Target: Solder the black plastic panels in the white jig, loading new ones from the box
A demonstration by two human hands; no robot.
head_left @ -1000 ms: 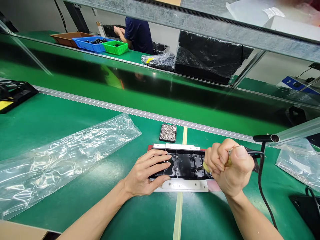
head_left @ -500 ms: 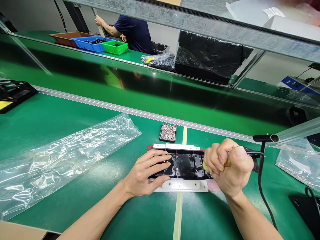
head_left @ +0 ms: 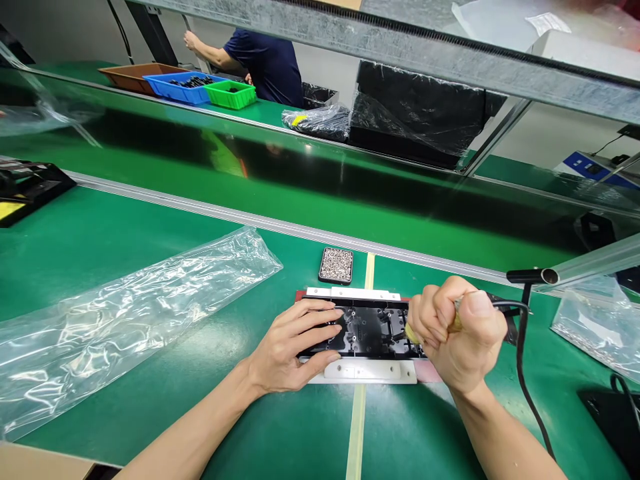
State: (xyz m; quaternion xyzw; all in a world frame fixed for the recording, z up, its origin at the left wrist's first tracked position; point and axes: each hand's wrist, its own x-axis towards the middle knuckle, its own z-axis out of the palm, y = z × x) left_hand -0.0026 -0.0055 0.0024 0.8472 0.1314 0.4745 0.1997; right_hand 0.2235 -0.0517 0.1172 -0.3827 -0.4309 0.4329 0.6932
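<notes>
A long black plastic housing (head_left: 370, 330) with moulded ribs and posts lies in a fixture with white blocks (head_left: 363, 371) along its near and far sides. My left hand (head_left: 300, 343) rests on the housing's left end, fingers spread and thumb at the near edge. Over the right end, my right hand (head_left: 457, 333) is wrapped round an upright corded tool (head_left: 411, 333) with a yellowish body; its thumb lies on top. The fist covers most of the tool, and its tip is hidden. Just beyond the fixture stands a small black tray (head_left: 336, 265) of tiny silvery metal pieces.
A clear plastic bag (head_left: 145, 320) lies flat on the left. The tool's black cord (head_left: 521, 360) hangs near a tube holder (head_left: 533, 276) at right, by a bag of small parts (head_left: 597, 327). Behind the partition are bins (head_left: 231, 95) and a person (head_left: 270, 67).
Both my hands, the housing and the tool look unmoved. Behind the partition, the person's raised arm has shifted slightly left, and a blurred clear sheet now shows at the far left.
</notes>
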